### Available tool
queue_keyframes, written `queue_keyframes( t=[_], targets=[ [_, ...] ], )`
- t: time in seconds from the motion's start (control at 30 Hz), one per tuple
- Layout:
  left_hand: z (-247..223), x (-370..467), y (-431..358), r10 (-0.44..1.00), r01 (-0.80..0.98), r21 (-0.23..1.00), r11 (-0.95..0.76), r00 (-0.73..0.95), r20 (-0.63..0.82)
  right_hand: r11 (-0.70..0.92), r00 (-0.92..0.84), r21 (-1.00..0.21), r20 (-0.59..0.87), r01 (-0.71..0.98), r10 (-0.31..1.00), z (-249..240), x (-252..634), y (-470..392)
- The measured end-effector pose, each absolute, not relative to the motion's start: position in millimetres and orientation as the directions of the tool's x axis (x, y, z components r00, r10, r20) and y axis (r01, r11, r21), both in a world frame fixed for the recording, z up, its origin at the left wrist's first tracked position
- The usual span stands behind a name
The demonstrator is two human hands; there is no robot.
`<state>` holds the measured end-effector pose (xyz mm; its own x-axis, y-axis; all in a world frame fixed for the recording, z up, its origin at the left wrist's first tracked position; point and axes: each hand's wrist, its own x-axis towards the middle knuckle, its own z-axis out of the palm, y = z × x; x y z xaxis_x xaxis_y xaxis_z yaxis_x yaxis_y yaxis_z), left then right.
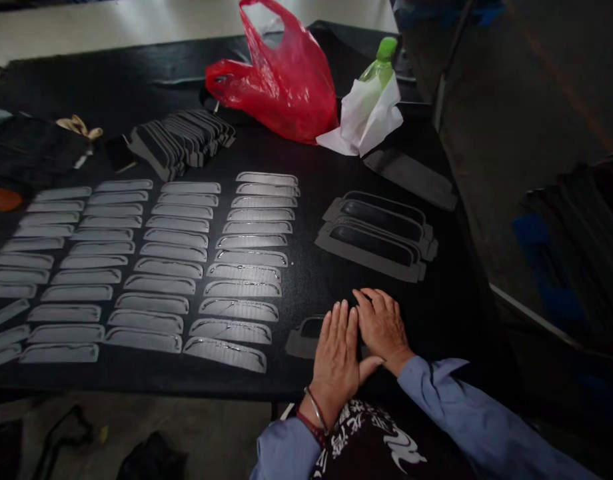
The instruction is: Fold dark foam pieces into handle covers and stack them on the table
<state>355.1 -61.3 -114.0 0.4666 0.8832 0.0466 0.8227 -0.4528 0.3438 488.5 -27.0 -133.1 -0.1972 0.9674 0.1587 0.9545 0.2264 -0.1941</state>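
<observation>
My left hand (336,350) lies flat with its fingers stretched out, on a dark grey frame-shaped piece (300,341) near the table's front edge. Just to its right, my right hand (382,325) rests palm down, its fingers slightly bent and nothing visible in them. The two hands meet near the left thumb, and they hide most of the piece. Beyond them lie several overlapping grey frame pieces (371,257) with open centres. Rows of narrow grey strips (242,310) with shiny, wet-looking lines cover the left part of the black table (306,280).
At the back stand a red plastic bag (296,87) and a green-capped bottle (384,60) wrapped in white paper (366,117). A stack of grey frames (181,140) and a dark phone (120,154) lie back left. One flat grey piece (411,177) is at the right edge.
</observation>
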Motion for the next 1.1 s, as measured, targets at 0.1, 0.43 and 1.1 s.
queue_keyframes(
  t=[0.1,0.43,1.1],
  targets=[
    [-117.3,344.6,-62.2,0.936,0.898,0.276,-0.342,0.352,0.013,0.226,-0.196,-0.183,0.168,0.957,0.966,-130.2,486.6,-25.4],
    [-117.8,319.1,-56.1,0.963,0.939,0.236,-0.251,0.267,-0.039,0.232,-0.216,-0.177,0.103,0.956,0.971,-121.1,484.2,-22.9],
    [-113.0,283.0,-85.2,0.989,0.861,0.489,-0.144,0.136,0.053,0.351,-0.359,-0.230,0.008,0.908,0.933,-109.6,443.9,-12.2]
  ],
)
